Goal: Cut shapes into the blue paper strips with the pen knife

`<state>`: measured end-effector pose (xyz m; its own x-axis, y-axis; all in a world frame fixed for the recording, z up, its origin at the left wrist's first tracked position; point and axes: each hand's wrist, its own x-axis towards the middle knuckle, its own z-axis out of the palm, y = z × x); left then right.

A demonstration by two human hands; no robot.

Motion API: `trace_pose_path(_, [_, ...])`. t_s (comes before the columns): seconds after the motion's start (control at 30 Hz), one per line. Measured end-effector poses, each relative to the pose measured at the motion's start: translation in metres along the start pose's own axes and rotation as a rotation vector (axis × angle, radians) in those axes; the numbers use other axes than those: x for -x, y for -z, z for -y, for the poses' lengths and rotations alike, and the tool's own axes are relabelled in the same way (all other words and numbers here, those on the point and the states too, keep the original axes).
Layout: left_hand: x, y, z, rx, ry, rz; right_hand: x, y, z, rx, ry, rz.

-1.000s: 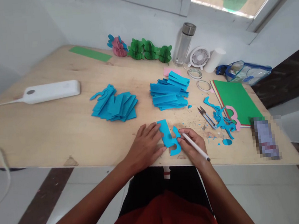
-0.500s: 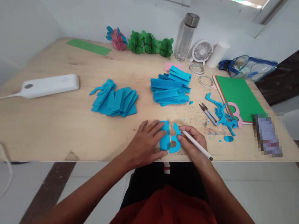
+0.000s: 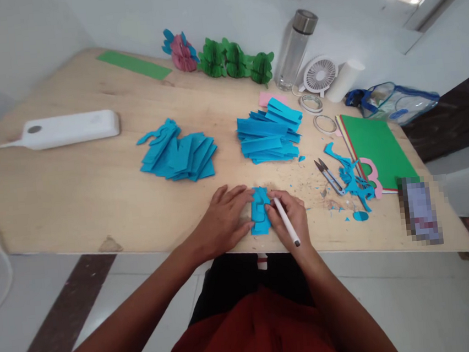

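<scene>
My left hand (image 3: 220,221) lies with fingers spread, their tips at the left edge of a small blue paper rectangle (image 3: 259,230) near the table's front edge. On top of that rectangle rests a curved blue paper cutout (image 3: 259,209); the two are the same blue, so its outline is hard to follow. My right hand (image 3: 294,217) is closed around a white pen (image 3: 286,221), whose dark end points back toward me. Its fingertips touch the cutout's right side. The pen's other end is hidden by the fingers.
Two piles of blue paper pieces (image 3: 180,156) and strips (image 3: 268,139) lie beyond my hands. Rightward are thread snips (image 3: 329,177), blue scraps (image 3: 353,178), a pink cutout (image 3: 373,176) and green sheets (image 3: 377,148). A bottle (image 3: 295,54) and small fan (image 3: 320,75) stand behind.
The cutout has moved left from beside the blue rectangle onto it, carried by my right hand with the pen still held. My left hand stays at the rectangle's left side.
</scene>
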<state>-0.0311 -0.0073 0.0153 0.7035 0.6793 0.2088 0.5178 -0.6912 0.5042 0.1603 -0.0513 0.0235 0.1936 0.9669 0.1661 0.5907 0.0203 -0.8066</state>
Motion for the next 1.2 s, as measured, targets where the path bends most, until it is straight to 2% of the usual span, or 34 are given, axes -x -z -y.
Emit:
trace_pose_path(0.27, [0.002, -0.003, 0.003, 0.004, 0.007, -0.029, -0.003, -0.01, 0.0, 0.181, 0.111, -0.047])
trace_pose_path(0.47, [0.002, -0.002, 0.003, 0.002, 0.003, -0.032, -0.002, -0.012, 0.001, 0.235, 0.149, -0.011])
trace_pose_path(0.67, [0.001, 0.0, 0.001, 0.015, 0.004, -0.022, 0.011, -0.006, 0.006, 0.323, 0.248, -0.117])
trace_pose_path(0.73, [0.001, 0.0, 0.001, 0.018, 0.013, -0.026, 0.014, -0.004, 0.006, 0.328, 0.318, -0.087])
trace_pose_path(0.83, [0.001, 0.0, 0.001, 0.019, 0.017, -0.026, 0.016, -0.001, 0.005, 0.354, 0.417, 0.026])
trace_pose_path(0.93, [0.002, -0.001, 0.001, 0.018, 0.012, -0.031, 0.017, -0.001, 0.003, 0.41, 0.449, 0.103])
trace_pose_path(1.2, [0.003, 0.001, -0.001, -0.002, 0.025, -0.104, 0.018, -0.002, 0.0, 0.468, 0.439, 0.117])
